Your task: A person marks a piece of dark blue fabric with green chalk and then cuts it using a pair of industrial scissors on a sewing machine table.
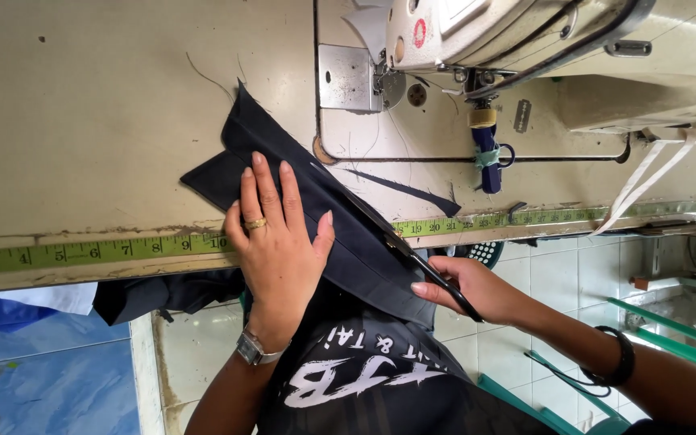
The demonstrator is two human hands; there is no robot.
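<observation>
Dark fabric (pixel 340 234), folded, draped over tabletop (pixel 82 105) front edge, just below sewing machine (pixel 525 40). Measuring tape (pixel 98 251) along edge beside fabric; blue scrap (pixel 486 157) hanging nearby. L hand (pixel 275 242) flat on fabric, fingers (pixel 271 189) released, spread. R hand (pixel 477 290) gripping 1 pr scissors (pixel 432 278), blades at fabric edge. 2 hands, 1 ring, 1 watch.

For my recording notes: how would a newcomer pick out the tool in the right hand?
Start at the sewing table with a green measuring tape along its front edge. Dark navy fabric hangs over that edge, pressed flat by the left hand. At the fabric's right border, the right hand holds black scissors, the only slim dark blades there.
</observation>
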